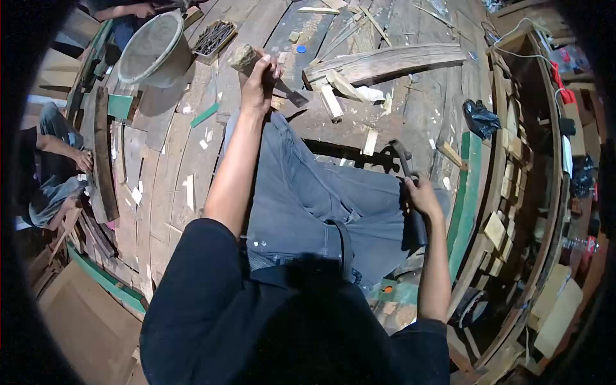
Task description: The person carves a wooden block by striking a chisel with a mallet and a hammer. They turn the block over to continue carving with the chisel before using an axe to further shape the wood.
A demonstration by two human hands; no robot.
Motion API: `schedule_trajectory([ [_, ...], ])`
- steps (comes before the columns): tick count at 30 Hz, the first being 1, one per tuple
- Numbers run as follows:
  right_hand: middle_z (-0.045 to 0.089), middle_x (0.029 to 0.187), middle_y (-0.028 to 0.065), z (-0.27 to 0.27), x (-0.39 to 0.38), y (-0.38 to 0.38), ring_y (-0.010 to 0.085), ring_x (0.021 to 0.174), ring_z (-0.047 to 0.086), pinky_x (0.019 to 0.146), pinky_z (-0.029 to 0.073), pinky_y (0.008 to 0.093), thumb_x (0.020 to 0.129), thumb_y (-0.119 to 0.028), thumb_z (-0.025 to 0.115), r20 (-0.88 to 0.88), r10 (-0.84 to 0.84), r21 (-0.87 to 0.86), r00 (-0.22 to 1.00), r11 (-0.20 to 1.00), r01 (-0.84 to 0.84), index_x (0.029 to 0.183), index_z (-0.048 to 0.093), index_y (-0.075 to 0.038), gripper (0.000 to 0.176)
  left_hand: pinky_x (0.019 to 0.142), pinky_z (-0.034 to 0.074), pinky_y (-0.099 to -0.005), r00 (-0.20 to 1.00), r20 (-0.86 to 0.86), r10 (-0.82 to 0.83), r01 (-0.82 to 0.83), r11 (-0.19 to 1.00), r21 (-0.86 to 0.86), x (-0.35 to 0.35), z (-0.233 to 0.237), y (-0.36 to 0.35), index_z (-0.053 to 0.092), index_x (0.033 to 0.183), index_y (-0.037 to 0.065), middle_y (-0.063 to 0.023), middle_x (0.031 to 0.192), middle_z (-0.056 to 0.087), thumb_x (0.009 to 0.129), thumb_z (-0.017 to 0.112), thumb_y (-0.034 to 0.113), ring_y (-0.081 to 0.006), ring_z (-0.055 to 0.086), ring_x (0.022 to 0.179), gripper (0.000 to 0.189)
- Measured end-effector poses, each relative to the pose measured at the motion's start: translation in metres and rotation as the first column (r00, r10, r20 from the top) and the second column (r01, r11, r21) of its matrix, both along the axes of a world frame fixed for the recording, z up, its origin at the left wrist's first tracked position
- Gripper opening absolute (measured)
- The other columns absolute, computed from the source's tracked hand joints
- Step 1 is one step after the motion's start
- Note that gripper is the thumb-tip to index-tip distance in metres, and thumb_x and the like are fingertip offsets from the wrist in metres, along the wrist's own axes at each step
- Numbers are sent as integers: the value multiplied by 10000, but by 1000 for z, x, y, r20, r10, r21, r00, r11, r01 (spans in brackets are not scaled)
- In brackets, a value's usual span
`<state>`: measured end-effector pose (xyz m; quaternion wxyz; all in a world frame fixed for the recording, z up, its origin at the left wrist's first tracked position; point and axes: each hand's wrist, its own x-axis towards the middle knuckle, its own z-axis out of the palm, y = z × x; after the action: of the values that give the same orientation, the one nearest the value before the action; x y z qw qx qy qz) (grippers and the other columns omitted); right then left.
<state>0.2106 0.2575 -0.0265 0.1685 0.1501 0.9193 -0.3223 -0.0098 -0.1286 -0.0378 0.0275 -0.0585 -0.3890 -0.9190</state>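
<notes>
My left hand (258, 86) is closed around a chisel (296, 98). Its thick, worn wooden handle end sticks out at the upper left of the fist, and the flat metal blade points down to the right. Over my right thigh, my right hand (423, 196) grips a hammer (417, 221) by its dark handle, the head pointing away from me. Beyond my lap lies a plank (282, 119), with a long weathered beam (391, 64) further off. Pale wood pieces (331, 102) rest between the plank and the beam.
A grey bucket (160, 58) and a box of nails (215, 40) stand at the upper left. Another person's hand (83, 160) is beside an upright board (102, 157) on the left. A black plastic bag (481, 119) and stacked wood blocks (507, 186) are on the right.
</notes>
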Motion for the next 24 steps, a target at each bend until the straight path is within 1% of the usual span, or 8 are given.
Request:
schedule_trajectory([
  [5,672,940,226,26,-68,-24,411,888,645,794,515,493,889,-339,620,332,449,355,829,755,-552,1046,641,-48,332,636,449,-299,999,47,-2,1,1000,11,-3,-7,7,518,989,56,-31,745,517,873,644,104,-128,500,655,178],
  [8,683,913,202,14,-114,-70,407,876,647,761,519,490,891,-325,619,-103,485,314,868,844,-434,1087,647,-101,298,657,422,-305,999,48,-15,18,997,-75,-8,-14,7,513,981,64,-30,760,503,881,633,138,-139,494,671,173],
  [11,615,1088,266,-55,-158,-115,409,1066,586,898,473,489,837,-470,677,-319,286,134,903,957,-256,1192,523,18,623,689,391,-310,999,47,6,0,992,-126,-10,-14,9,495,968,88,-17,756,463,893,627,194,-143,462,676,185],
  [13,586,1143,281,-93,-175,-143,434,1142,539,939,454,495,780,-437,751,-320,159,70,934,987,-144,1250,441,38,736,681,405,-314,998,55,-11,17,994,-105,-12,-17,6,495,967,90,-21,750,473,882,643,182,-144,469,671,195],
  [16,631,1036,232,-117,-187,-148,337,893,643,809,522,441,842,-291,704,-260,0,-248,966,967,-66,1219,466,40,555,671,412,-314,997,73,32,-24,994,-104,-12,-15,7,499,979,89,-25,744,482,876,645,174,-147,485,666,198],
  [18,651,891,158,-117,-183,-146,200,627,622,629,548,359,930,-201,588,-42,-275,-775,961,615,142,1195,495,22,358,668,414,-312,996,78,32,-26,996,-86,-11,-13,6,505,996,89,-29,747,490,869,654,168,-149,493,669,211],
  [21,644,908,164,-97,-166,-138,223,695,607,645,536,367,1028,-246,340,328,-375,-907,867,131,399,1175,512,35,360,667,415,-312,994,109,18,-11,998,-66,-11,-12,7,508,1002,89,-30,760,495,869,658,170,-151,496,671,217],
  [24,643,943,190,-105,-153,-134,252,754,593,693,521,396,1043,-264,275,398,-387,-900,832,10,435,1174,513,42,410,694,407,-306,995,100,-24,29,998,-50,-14,-21,5,514,1015,86,-19,765,473,874,660,186,-140,467,684,226],
])
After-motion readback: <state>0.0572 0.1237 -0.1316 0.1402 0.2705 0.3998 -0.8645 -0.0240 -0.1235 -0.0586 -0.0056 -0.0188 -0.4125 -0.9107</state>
